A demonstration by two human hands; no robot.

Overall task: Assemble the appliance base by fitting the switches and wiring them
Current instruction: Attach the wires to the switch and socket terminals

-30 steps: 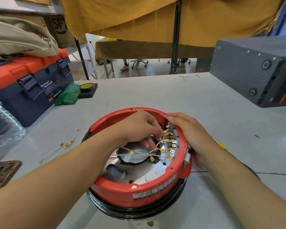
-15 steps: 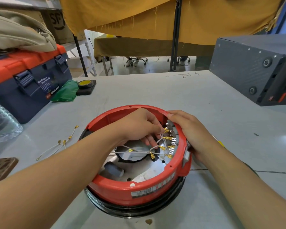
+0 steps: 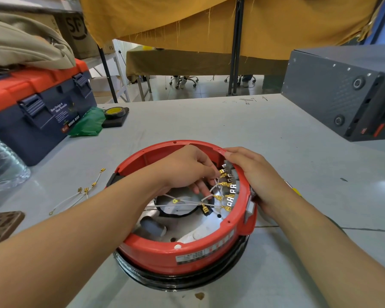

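A round red appliance base (image 3: 165, 256) lies upside down on the grey table, with a black ring under it. Grey switches (image 3: 232, 187) with silver tabs line its inner right wall. White wires with brass terminals (image 3: 218, 197) run across the metal floor inside. My left hand (image 3: 187, 170) reaches into the base, its fingertips pinching a wire terminal at the upper switch tabs. My right hand (image 3: 253, 174) grips the red rim from outside, thumb on top, next to the switches.
Loose white wires with brass terminals (image 3: 82, 192) lie left of the base. A blue and orange toolbox (image 3: 38, 110), a green bag (image 3: 89, 123) and a tape roll (image 3: 115, 112) sit far left; a water bottle (image 3: 2, 163) nearer. A dark grey box (image 3: 342, 92) stands far right.
The view has shifted slightly. My left fingers have moved a little along the switch tabs with the terminal; my right hand stays on the rim.
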